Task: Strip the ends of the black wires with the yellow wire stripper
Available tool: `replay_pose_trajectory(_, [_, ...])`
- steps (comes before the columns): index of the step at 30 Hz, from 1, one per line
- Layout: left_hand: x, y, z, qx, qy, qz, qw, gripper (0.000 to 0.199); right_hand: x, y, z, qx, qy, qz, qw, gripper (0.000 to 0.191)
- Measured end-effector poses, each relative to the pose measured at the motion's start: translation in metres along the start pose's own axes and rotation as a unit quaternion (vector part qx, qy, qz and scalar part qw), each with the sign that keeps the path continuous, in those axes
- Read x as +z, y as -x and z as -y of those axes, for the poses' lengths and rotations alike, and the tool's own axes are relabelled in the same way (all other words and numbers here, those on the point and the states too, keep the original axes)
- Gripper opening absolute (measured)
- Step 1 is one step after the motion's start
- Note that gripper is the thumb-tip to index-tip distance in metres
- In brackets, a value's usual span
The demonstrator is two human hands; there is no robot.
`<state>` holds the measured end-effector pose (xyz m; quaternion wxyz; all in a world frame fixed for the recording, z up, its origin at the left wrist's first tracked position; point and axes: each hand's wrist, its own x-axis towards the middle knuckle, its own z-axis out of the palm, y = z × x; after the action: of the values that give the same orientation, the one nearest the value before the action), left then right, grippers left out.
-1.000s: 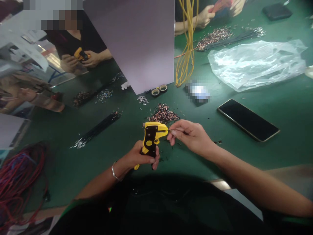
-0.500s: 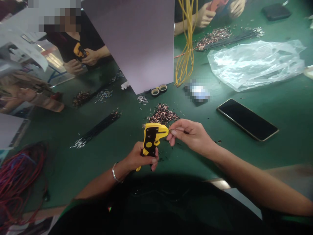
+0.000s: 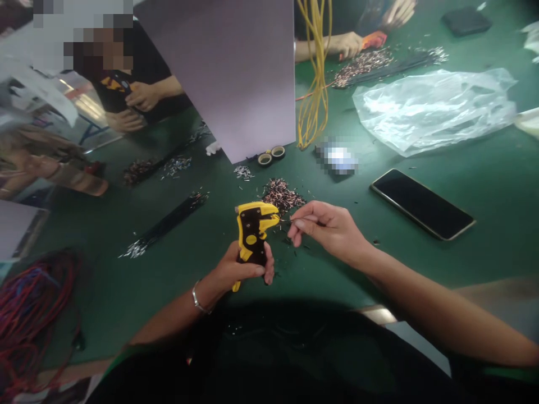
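Yellow wire stripper (image 3: 252, 233) upright, head forward, left hand (image 3: 238, 268); right hand (image 3: 328, 227) pinching wire (image 3: 286, 220)

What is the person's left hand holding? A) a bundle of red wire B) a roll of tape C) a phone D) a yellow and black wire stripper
D. The left hand is wrapped around the lower part of the yellow and black wire stripper.

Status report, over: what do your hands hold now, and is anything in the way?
Left hand: yellow wire stripper, gripped. Right hand: thin wire pinched, beside stripper. Pile of cut wires just beyond stripper.
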<state>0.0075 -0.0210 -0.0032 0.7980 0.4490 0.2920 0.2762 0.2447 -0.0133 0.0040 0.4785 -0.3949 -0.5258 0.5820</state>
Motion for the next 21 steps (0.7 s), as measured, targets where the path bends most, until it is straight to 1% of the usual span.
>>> replay_pose_trajectory(3, [-0.002,-0.002,-0.001,0.016,-0.009,0.002,1.000,0.030,0.000,0.000,-0.001,0.002,0.008,-0.003,1.000,0.011])
replay_pose_trajectory(7, [-0.004,-0.002,-0.001,0.023,-0.015,-0.013,1.000,0.032,0.001,0.000,-0.001,-0.001,0.033,-0.011,0.999,0.010])
replay_pose_trajectory(11, [-0.005,-0.003,-0.003,0.037,-0.025,-0.058,0.997,0.030,0.002,0.002,0.000,-0.006,0.092,-0.014,0.996,0.005])
replay_pose_trajectory(15, [-0.004,-0.006,-0.007,0.055,-0.051,-0.107,0.991,0.031,0.006,0.003,-0.004,-0.012,0.168,0.029,0.985,0.007])
replay_pose_trajectory(18, [-0.001,-0.007,-0.011,0.062,-0.080,-0.121,0.987,0.030,0.011,0.005,-0.009,-0.022,0.202,0.064,0.977,0.010])
replay_pose_trajectory(21, [0.003,-0.007,-0.011,0.059,-0.110,-0.133,0.983,0.028,0.017,0.008,-0.013,-0.023,0.211,0.083,0.974,0.012])
